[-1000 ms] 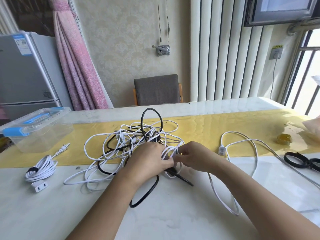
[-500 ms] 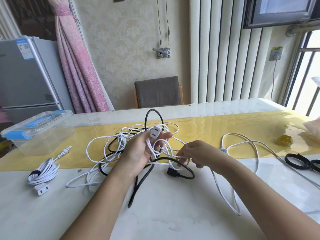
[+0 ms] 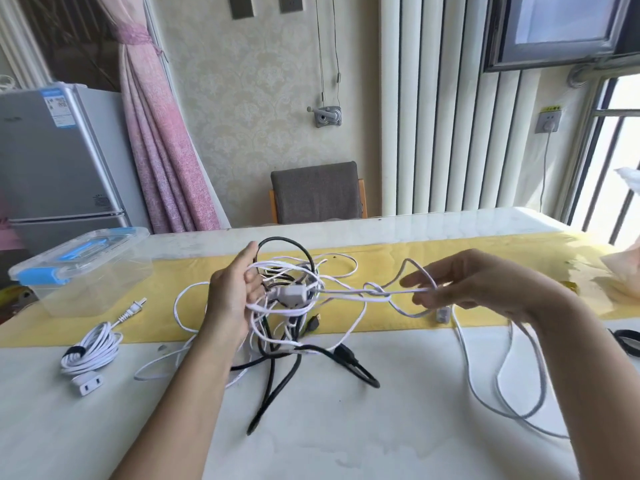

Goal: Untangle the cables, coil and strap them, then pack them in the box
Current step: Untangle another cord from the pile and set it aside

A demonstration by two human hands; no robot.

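A tangle of white and black cables (image 3: 294,299) is lifted above the table's middle. My left hand (image 3: 233,292) holds the tangle from the left, fingers curled round several white strands. My right hand (image 3: 460,282) pinches a white cable loop (image 3: 398,292) pulled out to the right, with a knot in it. Black cable ends (image 3: 277,382) hang down onto the table. A coiled, strapped white cable (image 3: 91,351) lies at the left. The clear plastic box with a blue-latched lid (image 3: 79,268) stands at the far left, shut.
A loose white cable (image 3: 502,375) trails over the table at the right. Black straps (image 3: 627,341) lie at the right edge. A yellow runner (image 3: 485,251) crosses the white table. A grey chair (image 3: 317,192) stands behind the table, a fridge (image 3: 52,161) at the left.
Both hands have lifted the tangle off the table. My right hand has moved right, drawing a white loop out of the bundle. The camera has tilted up.
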